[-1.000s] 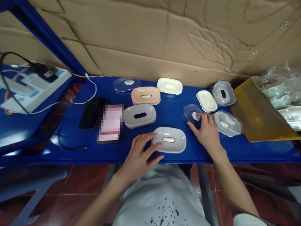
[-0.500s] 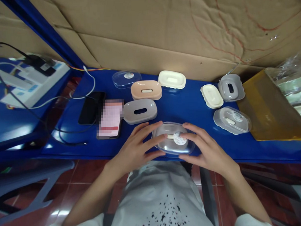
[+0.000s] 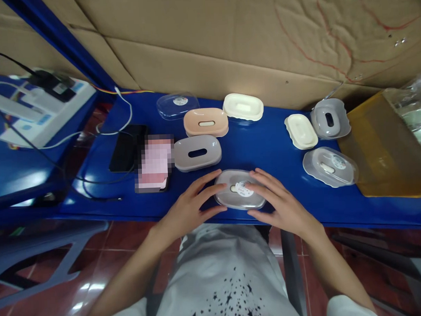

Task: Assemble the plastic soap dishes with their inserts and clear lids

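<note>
A grey soap dish under a clear lid with a round white sticker sits at the table's front edge. My left hand grips its left end, thumb on the near rim and fingertips on the far rim and top. At the right end my right hand holds it the same way, with a finger by the sticker. Just beyond lies an uncovered grey soap dish with a dark oval slot. Behind that are a peach soap dish, a cream soap dish and a loose clear lid.
A lit phone and a black phone lie left, near cables and a white power strip. To the right are a lidded soap dish, a cream piece, a grey piece and a cardboard box holding wrapped items.
The clear lid now sits more squarely over the grey dish between my hands, and my right hand has shifted slightly left. The whole view has moved a little.
</note>
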Tool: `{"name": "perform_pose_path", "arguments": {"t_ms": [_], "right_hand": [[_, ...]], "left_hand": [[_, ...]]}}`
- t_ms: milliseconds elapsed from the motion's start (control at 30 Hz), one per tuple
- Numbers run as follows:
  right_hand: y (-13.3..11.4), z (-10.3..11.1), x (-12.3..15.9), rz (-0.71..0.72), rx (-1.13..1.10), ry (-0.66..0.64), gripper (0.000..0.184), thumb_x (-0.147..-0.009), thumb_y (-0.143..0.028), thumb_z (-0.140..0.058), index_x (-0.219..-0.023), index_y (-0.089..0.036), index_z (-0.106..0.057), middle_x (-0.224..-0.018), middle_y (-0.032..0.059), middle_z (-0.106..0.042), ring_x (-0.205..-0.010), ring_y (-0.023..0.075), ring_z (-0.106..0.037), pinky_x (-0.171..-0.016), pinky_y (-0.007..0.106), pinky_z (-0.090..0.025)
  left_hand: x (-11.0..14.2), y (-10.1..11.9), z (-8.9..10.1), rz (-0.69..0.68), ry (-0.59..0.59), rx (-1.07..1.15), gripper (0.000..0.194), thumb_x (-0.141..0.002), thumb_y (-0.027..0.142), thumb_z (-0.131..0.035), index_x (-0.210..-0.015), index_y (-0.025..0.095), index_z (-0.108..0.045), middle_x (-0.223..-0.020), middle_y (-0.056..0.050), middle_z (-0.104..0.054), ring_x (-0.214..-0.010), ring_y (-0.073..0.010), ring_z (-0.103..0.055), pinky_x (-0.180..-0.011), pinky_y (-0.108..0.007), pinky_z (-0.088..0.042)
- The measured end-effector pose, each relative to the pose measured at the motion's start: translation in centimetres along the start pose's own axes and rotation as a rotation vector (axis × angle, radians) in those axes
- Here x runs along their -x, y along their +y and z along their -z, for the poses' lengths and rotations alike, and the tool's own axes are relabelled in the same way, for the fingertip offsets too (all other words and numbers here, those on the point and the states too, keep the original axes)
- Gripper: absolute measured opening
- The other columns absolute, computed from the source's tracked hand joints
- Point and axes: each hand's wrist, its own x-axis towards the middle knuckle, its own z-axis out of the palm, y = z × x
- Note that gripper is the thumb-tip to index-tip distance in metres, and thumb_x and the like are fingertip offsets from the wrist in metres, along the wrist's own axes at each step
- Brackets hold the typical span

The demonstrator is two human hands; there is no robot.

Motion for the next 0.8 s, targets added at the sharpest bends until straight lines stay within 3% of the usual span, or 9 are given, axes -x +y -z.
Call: {"name": "perform_pose_path", "arguments": {"t_ms": [333, 433, 533, 633, 700, 800], "right_hand": [[0.5, -1.1, -0.2, 0.007, -0.033, 0.049, 0.061, -0.103, -0.039, -0.069, -0.159, -0.031, -0.048, -0.169, 0.0096, -0.045, -0.161, 0.0302, -0.038, -0.126, 0.057, -0.047], [0.7, -0.3, 1.0, -0.015, 0.006, 0.045, 0.059, -0.103, -0.040, -0.070, -0.157, -0.032, -0.049, -0.167, 0.0103, -0.048, -0.157, 0.0310, -0.043, -0.123, 0.057, -0.049], [1.3, 1.3, 3.5, -0.107, 0.135, 0.076, 0.061, -0.102, -0.042, -0.070, -0.158, -0.034, -0.047, -0.163, 0.0103, -0.052, -0.155, 0.0351, -0.045, -0.121, 0.061, -0.048], [2.2, 2.7, 5.4, -0.253, 0.403, 0.233, 0.061, -0.103, -0.044, -0.066, -0.159, -0.032, -0.047, -0.165, 0.0140, -0.049, -0.157, 0.0432, -0.040, -0.122, 0.071, -0.038], [2.7, 2.9, 5.1, -0.322, 0.540, 0.310, 0.056, -0.105, -0.040, -0.062, -0.158, -0.028, -0.050, -0.165, 0.0173, -0.049, -0.155, 0.0452, -0.042, -0.121, 0.072, -0.036], [4.0, 2.3, 2.3, -0.333, 0.559, 0.279, 0.047, -0.109, -0.029, -0.050, -0.155, -0.025, -0.054, -0.155, 0.0175, -0.059, -0.145, 0.0391, -0.054, -0.118, 0.063, -0.043]], "left_hand": [[-0.2, 0.3, -0.2, 0.070, -0.030, 0.054, 0.050, -0.101, 0.035, -0.074, -0.147, 0.031, -0.055, -0.162, -0.010, -0.053, -0.146, -0.0278, -0.060, -0.117, -0.049, -0.057], [0.1, 0.6, 0.4, 0.063, -0.066, -0.040, 0.059, -0.101, 0.037, -0.074, -0.155, 0.033, -0.049, -0.169, -0.011, -0.046, -0.151, -0.0310, -0.054, -0.117, -0.050, -0.056], [0.4, 0.4, 1.5, 0.028, 0.097, -0.248, 0.067, -0.100, 0.033, -0.075, -0.160, 0.033, -0.045, -0.171, -0.014, -0.042, -0.155, -0.0363, -0.048, -0.122, -0.057, -0.050], [-0.1, -0.3, 1.9, 0.084, 0.265, -0.477, 0.065, -0.099, 0.026, -0.075, -0.159, 0.027, -0.049, -0.168, -0.019, -0.045, -0.155, -0.0439, -0.045, -0.123, -0.066, -0.044], [-0.6, -0.7, 1.6, 0.129, 0.249, -0.549, 0.060, -0.101, 0.026, -0.071, -0.157, 0.023, -0.051, -0.162, -0.021, -0.052, -0.151, -0.0463, -0.049, -0.121, -0.070, -0.041], [-1.2, -0.1, 0.3, 0.118, 0.141, -0.516, 0.048, -0.104, 0.024, -0.064, -0.152, 0.023, -0.057, -0.149, -0.017, -0.066, -0.140, -0.0407, -0.062, -0.122, -0.069, -0.038]]}}
